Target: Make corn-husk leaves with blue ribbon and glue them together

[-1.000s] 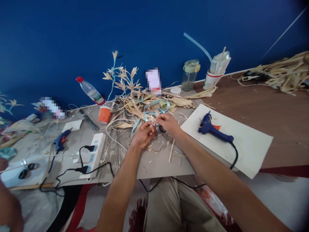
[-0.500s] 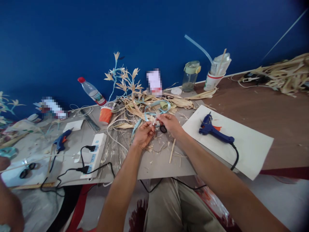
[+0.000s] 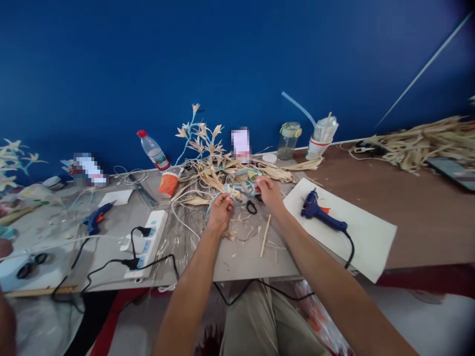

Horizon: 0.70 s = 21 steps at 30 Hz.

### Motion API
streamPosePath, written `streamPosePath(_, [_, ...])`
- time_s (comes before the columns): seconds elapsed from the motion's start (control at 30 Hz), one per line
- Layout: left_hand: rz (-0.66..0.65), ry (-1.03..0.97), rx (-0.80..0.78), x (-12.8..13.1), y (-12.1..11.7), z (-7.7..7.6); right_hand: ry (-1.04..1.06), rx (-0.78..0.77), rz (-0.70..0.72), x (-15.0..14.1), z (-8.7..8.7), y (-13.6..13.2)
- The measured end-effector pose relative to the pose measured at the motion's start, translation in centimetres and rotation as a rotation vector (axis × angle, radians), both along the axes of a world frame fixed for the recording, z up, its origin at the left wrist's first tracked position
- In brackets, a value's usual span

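Observation:
My left hand [image 3: 221,211] is closed in a pinch over the middle of the table. Something small and pale shows at its fingertips, too small to name. To its right, my right hand [image 3: 268,192] also pinches, near a light blue ribbon [image 3: 237,174]; what its fingers hold is hidden. Black-handled scissors [image 3: 252,207] lie between the two hands, their blades partly lost among the scraps. Behind the hands spreads a pile of dried corn husks [image 3: 276,173]. Husk flowers on a blue-wrapped stem [image 3: 196,144] rise at the back.
A blue glue gun [image 3: 321,216] lies on a white board [image 3: 367,242] at right. On the left are a power strip [image 3: 158,232], an orange paper cup [image 3: 168,185], a tilted bottle [image 3: 152,151] and another glue gun [image 3: 97,217]. A lidded jar [image 3: 288,143] stands by the wall.
My hands have moved apart, the right one going right and the left one slightly left. The scissors between them show more. The view has tilted up and turned a little.

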<state>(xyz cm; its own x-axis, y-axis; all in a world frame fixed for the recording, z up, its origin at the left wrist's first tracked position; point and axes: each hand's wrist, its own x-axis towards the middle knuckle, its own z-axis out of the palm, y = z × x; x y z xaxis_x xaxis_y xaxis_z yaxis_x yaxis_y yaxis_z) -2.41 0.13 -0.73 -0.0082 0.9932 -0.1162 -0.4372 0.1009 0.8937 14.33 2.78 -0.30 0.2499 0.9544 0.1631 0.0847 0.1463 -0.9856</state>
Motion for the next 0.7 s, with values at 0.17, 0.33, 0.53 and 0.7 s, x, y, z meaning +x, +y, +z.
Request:
streamPosePath(0.17, [0.037, -0.03, 0.034, -0.3, 0.2, 0.1, -0.28, -0.026, 0.081, 0.4, 2.1, -0.5])
streamPosePath(0.33, [0.043, -0.067, 0.037, -0.5, 0.2, 0.3, -0.673, -0.028, 0.142, 3.8, 5.5, -3.7])
streamPosePath(0.53, [0.029, -0.085, 0.068, -0.5, 0.1, 0.0, -1.167, -0.227, -0.043, 12.9, 5.0, -8.7])
streamPosePath(0.7, [0.029, -0.06, 0.088, -0.4, -0.1, -0.3, -1.296, -0.434, 0.038, 17.5, 1.9, -10.1])
